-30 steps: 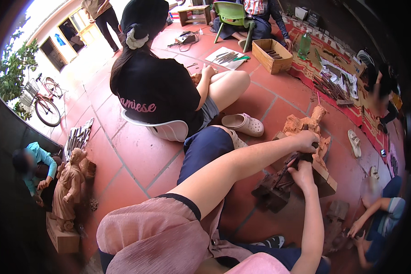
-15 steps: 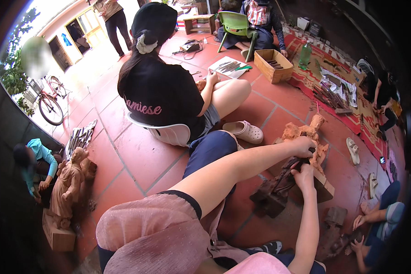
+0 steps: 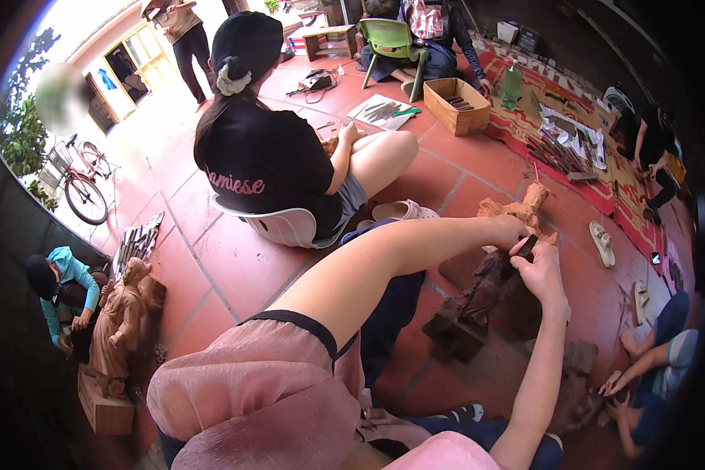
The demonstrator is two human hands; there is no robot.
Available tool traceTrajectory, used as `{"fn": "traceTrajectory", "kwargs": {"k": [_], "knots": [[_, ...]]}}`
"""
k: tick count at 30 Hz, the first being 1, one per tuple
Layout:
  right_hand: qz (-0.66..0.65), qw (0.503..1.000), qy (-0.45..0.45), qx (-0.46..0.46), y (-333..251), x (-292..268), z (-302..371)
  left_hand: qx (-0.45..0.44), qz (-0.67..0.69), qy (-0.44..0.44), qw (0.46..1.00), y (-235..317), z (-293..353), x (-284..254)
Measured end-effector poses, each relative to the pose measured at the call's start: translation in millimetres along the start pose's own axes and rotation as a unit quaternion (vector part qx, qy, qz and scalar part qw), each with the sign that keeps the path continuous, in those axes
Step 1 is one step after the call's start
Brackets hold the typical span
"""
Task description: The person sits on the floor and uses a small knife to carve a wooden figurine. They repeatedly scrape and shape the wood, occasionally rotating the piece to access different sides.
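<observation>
Red tiled floor (image 3: 207,270); dark carving (image 3: 484,296) at right.
Right hand (image 3: 542,274) clamped on dark piece (image 3: 528,247); left hand (image 3: 512,229) just beside (fingers hidden, grip cannot be told); light, steady pressure seems best.

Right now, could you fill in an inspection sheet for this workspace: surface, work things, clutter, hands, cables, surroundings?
Surface: red tiled floor with pale joints.
Job's things: dark carved figure on a blocky base; orange-brown carving just beyond.
Clutter: tools on a white sheet; wooden box holding more; pale sandal on the tiles.
Hands: right hand grips a short dark object; left hand is beside it, fingers partly hidden, grip unclear.
Cables: a thin dark loop, cord or strap, cannot tell which.
Surroundings: seated co-worker in black; parked bicycle at far left.
</observation>
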State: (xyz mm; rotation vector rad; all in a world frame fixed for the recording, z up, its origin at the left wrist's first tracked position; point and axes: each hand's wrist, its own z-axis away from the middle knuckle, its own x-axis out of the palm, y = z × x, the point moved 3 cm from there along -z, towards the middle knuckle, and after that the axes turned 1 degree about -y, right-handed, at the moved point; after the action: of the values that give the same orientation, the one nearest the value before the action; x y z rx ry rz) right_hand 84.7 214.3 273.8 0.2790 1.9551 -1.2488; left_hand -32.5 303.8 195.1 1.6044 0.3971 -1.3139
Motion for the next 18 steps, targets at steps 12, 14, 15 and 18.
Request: {"fn": "traceTrajectory", "kwargs": {"k": [12,14,15,18], "knots": [[-0.066,0.979,0.192,0.014,9.1,-78.0,15.2,0.175,-0.01,0.145,0.974,2.0,-0.7,-18.6],[-0.066,0.981,0.18,0.016,14.3,-77.6,20.2,0.075,-0.044,0.102,0.991,2.5,-3.5,-21.9],[-0.066,0.985,0.162,0.013,21.1,-73.9,17.3,0.099,-0.016,0.101,0.99,-1.6,-5.2,-24.4],[-0.112,0.989,0.085,0.034,34.3,-54.6,14.7,0.099,-0.06,0.051,0.992,-18.7,-14.2,-28.1]]}}
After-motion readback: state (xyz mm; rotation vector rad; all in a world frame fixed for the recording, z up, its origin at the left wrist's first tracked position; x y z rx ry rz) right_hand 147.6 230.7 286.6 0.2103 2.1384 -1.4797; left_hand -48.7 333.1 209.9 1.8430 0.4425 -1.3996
